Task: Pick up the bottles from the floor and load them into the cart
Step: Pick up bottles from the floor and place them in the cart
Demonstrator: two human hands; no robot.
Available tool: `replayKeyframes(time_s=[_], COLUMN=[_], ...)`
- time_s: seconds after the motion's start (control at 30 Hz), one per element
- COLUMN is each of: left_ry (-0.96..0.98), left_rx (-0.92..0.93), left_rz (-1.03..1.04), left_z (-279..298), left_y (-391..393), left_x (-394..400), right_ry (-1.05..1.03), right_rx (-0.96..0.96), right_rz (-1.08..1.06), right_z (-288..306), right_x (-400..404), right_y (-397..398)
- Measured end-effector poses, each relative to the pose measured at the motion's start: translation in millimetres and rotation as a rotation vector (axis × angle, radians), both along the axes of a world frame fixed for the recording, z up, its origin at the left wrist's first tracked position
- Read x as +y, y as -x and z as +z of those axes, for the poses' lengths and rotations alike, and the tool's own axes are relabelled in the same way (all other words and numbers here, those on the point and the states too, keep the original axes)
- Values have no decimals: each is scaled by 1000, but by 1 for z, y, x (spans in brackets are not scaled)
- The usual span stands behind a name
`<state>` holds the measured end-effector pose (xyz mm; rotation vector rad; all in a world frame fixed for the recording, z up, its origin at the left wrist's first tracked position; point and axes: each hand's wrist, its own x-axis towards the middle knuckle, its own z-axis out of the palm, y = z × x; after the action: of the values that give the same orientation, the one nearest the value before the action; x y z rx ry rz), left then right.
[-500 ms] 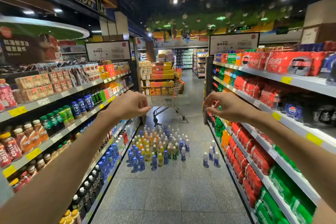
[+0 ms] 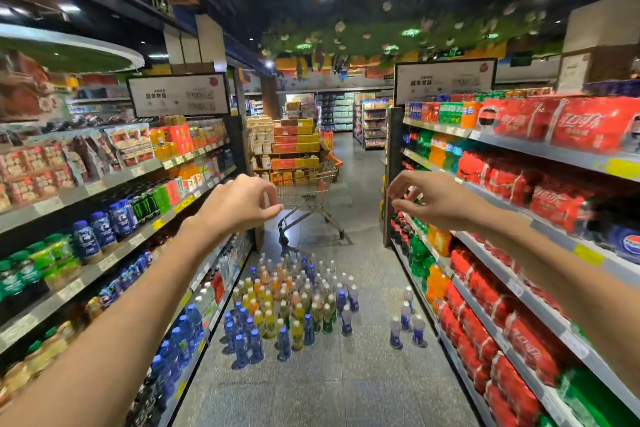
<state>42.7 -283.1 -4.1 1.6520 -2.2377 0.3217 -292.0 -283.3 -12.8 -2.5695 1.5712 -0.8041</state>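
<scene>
Several upright bottles with blue, yellow, orange and green contents stand clustered on the grey aisle floor, left of centre. A smaller group of three blue-labelled bottles stands near the right shelf. A metal shopping cart waits beyond them at the aisle's far end. My left hand and my right hand are stretched out in front at chest height, fingers loosely curled and apart, holding nothing, well above and short of the bottles.
Stocked shelves line both sides: drinks and snacks on the left shelf, red and green soda packs on the right shelf. A stacked box display stands behind the cart. Bare floor lies between me and the bottles.
The view has moved slightly forward toward the bottles. Both hands stay raised and empty, fingers a little more spread.
</scene>
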Motion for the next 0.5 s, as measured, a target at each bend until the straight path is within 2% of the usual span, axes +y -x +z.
replayKeyframes(time_s=[0.27, 0.5], left_ry=[-27, -82], left_rx=[-12, -48], left_rz=[-17, 4], left_z=[-10, -39], left_y=[21, 59], left_x=[-154, -316], right_ry=[-14, -24], right_rx=[8, 0], right_rz=[-25, -6], right_z=[-21, -49], right_x=[-156, -326], right_y=[11, 43])
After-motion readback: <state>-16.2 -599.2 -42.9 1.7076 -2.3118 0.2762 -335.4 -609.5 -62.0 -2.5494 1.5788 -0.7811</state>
